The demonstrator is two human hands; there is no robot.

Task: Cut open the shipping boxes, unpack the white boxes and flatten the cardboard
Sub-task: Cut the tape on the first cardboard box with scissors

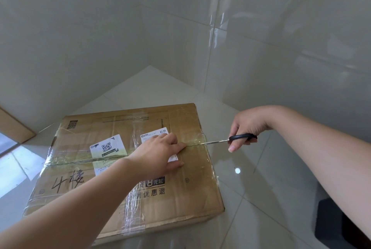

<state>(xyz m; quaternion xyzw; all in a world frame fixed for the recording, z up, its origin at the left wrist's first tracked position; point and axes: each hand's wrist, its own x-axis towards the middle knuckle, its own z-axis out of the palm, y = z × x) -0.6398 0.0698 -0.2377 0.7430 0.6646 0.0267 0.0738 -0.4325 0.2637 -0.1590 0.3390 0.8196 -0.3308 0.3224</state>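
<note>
A taped cardboard shipping box (128, 168) lies flat on the tiled floor (251, 198) in a corner between two glossy walls, its top flaps closed along a centre seam under clear tape (66, 158); two white labels (109, 145) sit across that seam. The left hand (160, 154) presses on the lid with fingers straight and spread, palm down just beside the seam, grasping nothing; the right hand (244, 130) has its grip clenched round the black handles of a pair of scissors (230, 139), whose blades point in at the right end of the seam, the tip at or under the tape there (whether the blades are parted is too small to tell).

The step in hand looks to be the first slit along the seam; nothing is opened yet. The box seems broad and shallow, its cardboard stiff but creased, likely to sag at the centre where the flaps meet, so the steadying palm is best kept on one flap, clear of the blade's line; the tape is glossy and slippery, and may stretch rather than part unless the blade is kept shallow, which would also spare whatever lies inside. For lifting later, the short side edges look soundest.
</note>
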